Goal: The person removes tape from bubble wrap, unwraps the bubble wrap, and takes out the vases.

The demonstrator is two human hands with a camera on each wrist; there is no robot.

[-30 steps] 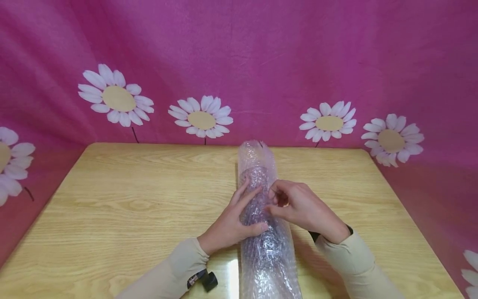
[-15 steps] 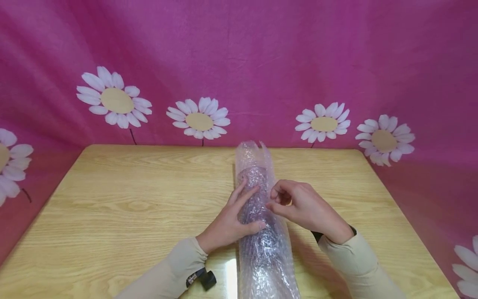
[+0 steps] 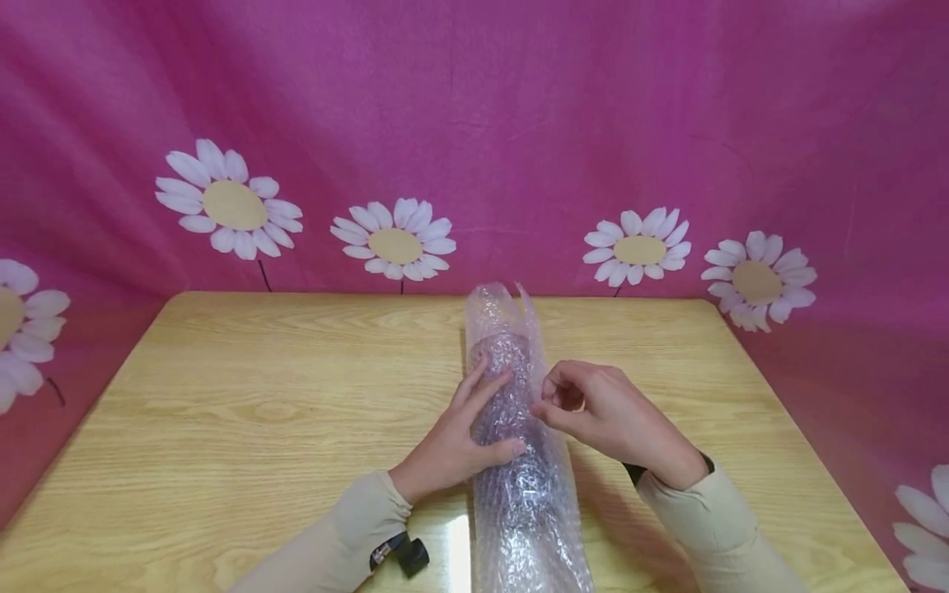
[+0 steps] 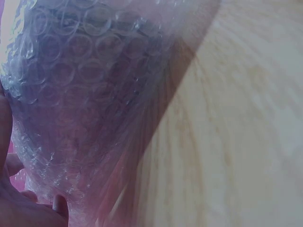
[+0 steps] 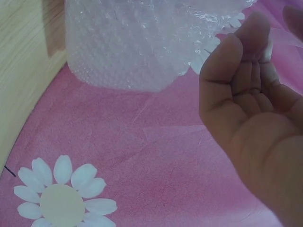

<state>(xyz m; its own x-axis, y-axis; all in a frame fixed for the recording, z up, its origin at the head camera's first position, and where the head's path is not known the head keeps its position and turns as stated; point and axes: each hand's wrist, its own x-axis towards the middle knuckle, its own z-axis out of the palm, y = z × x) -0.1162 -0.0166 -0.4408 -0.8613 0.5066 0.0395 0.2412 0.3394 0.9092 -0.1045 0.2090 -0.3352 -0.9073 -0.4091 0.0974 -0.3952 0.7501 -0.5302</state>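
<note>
A long roll wrapped in clear bubble wrap (image 3: pixel 522 511) lies on the table, pointing away from me. Something darker and purplish shows through the wrap; its kind is hidden. My left hand (image 3: pixel 448 449) rests on the roll from the left, fingers spread and fairly straight, thumb lying across the top. On the other side my right hand (image 3: pixel 608 416) has its fingers curled and its thumb and fingertips together at the wrap's right side, where it pinches the film. The left wrist view shows the bubbles (image 4: pixel 90 61) close up. In the right wrist view the pinched spot is partly hidden.
The roll lies on a wooden table (image 3: pixel 259 395) with light glare near its front. A pink cloth (image 3: pixel 511 148) with white daisies (image 3: pixel 395 245) hangs behind and at both sides. A small black device (image 3: pixel 412 557) is strapped at my left wrist.
My right hand has shifted slightly to the right. At the far end, a thin flap of the wrap now stands further from the roll. My left hand has stayed on the roll.
</note>
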